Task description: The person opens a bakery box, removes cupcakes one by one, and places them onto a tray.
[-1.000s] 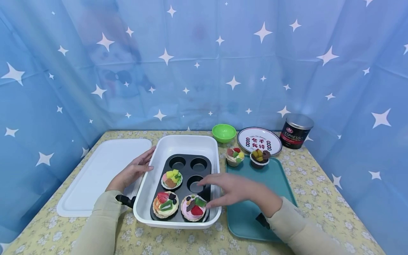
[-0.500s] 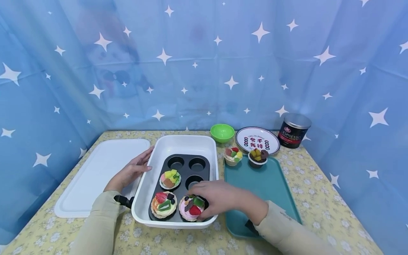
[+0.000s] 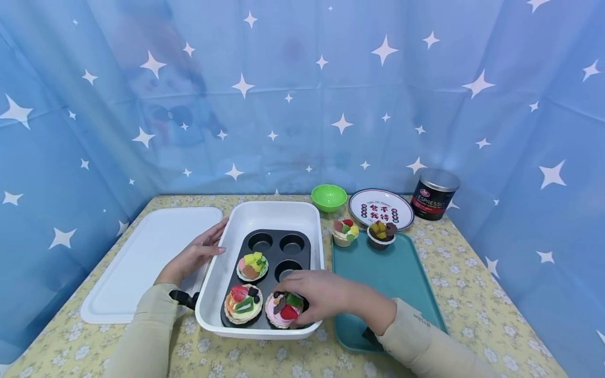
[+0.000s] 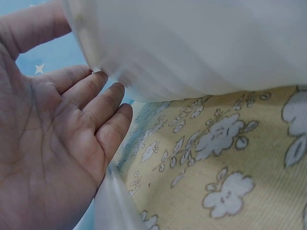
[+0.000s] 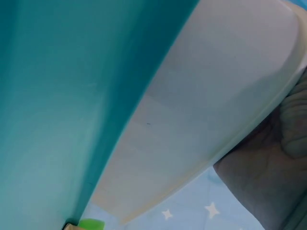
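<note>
In the head view a black muffin pan (image 3: 272, 296) lies inside a white rectangular bin (image 3: 254, 210). My right hand (image 3: 321, 296) reaches over the bin's right wall and grips a pink-cream fruit tart (image 3: 280, 311) in the pan's front right cup, fingers behind and thumb in front. Next to it sit a cream fruit tart (image 3: 243, 305) and a smaller cupcake topped with yellow fruit (image 3: 252, 266). My left hand (image 3: 196, 252) rests against the bin's left side, thumb at the rim. In the left wrist view its nearly straight fingers (image 4: 108, 103) touch the outer wall.
A teal tray (image 3: 378, 283) lies to the right, with a fruit cupcake (image 3: 345, 232) and a chocolate cupcake (image 3: 381, 234) at its back edge. Behind stand a green bowl (image 3: 329, 198), a printed plate (image 3: 381, 208) and an espresso tin (image 3: 435, 194). A white lid (image 3: 151, 262) lies left.
My right hand has moved left and down from beside the pink-cream tart and taken hold of it. My left hand has stayed at the bin's side.
</note>
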`<action>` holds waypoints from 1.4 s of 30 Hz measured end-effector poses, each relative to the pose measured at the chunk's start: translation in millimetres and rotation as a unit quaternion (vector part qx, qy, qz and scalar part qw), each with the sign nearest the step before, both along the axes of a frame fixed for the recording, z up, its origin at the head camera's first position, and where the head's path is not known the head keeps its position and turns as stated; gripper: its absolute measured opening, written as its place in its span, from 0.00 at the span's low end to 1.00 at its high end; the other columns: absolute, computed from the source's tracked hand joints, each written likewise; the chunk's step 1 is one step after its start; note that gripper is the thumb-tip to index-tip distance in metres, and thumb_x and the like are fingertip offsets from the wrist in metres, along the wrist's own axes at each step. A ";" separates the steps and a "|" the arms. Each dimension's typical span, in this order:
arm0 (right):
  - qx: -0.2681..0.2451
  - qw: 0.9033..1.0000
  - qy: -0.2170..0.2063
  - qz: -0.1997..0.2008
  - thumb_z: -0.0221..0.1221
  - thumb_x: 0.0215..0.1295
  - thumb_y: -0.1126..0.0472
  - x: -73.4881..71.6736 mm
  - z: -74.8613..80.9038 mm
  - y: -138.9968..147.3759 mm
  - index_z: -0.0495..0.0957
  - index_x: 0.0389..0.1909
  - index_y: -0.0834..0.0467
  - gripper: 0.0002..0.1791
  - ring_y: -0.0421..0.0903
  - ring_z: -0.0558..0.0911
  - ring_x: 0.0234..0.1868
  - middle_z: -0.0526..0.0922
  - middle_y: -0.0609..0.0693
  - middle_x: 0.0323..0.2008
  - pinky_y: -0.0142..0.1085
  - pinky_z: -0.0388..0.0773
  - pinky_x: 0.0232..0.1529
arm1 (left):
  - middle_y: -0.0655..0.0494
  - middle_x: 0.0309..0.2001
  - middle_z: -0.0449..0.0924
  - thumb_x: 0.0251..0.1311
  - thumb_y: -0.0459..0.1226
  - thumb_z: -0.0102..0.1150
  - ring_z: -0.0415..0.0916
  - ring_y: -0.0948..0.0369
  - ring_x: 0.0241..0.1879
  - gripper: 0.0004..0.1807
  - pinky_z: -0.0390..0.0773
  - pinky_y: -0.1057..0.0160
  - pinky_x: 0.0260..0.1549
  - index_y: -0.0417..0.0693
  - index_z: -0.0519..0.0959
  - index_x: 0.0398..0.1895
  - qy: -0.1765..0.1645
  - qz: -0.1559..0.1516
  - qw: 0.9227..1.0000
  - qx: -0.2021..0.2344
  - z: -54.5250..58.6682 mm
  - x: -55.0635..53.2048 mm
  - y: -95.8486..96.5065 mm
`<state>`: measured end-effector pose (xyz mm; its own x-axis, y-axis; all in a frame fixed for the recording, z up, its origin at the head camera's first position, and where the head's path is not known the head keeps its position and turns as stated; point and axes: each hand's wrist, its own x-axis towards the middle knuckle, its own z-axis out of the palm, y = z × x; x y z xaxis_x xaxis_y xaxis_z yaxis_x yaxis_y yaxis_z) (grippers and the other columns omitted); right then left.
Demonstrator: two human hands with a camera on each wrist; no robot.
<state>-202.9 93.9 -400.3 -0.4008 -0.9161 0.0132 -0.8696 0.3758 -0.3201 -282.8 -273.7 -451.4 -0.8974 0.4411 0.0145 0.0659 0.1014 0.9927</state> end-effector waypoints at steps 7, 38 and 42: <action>-0.005 1.000 0.005 0.009 0.67 0.62 0.39 -0.2 -0.3 -0.2 0.72 0.68 0.48 0.36 0.36 0.74 0.62 0.76 0.43 0.62 0.32 0.74 0.59 | 0.54 0.82 0.39 0.64 0.35 0.59 0.35 0.49 0.79 0.49 0.41 0.42 0.73 0.57 0.43 0.83 0.003 0.003 1.000 -0.005 -0.3 -0.2 -0.9; -0.015 0.998 0.041 0.049 0.68 0.64 0.47 5.1 3.5 2.8 0.68 0.71 0.53 0.37 0.38 0.75 0.61 0.72 0.47 0.65 0.26 0.72 0.59 | 0.55 0.82 0.39 0.64 0.35 0.58 0.36 0.49 0.79 0.49 0.46 0.43 0.72 0.57 0.42 0.83 -0.001 0.006 1.000 -0.020 1.3 3.2 -0.3; -0.016 0.997 0.047 0.057 0.67 0.65 0.47 5.5 4.9 5.4 0.66 0.73 0.54 0.38 0.41 0.73 0.65 0.71 0.50 0.68 0.25 0.68 0.62 | 0.56 0.82 0.40 0.64 0.34 0.58 0.38 0.50 0.79 0.49 0.49 0.48 0.72 0.59 0.43 0.83 -0.006 0.010 1.000 -0.019 1.6 1.6 1.0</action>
<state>-197.4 99.3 -395.5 -0.2892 -0.9542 0.0762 -0.9331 0.2632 -0.2449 -281.2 -272.7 -449.9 -0.9064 0.4223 -0.0123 0.0518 0.1400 0.9888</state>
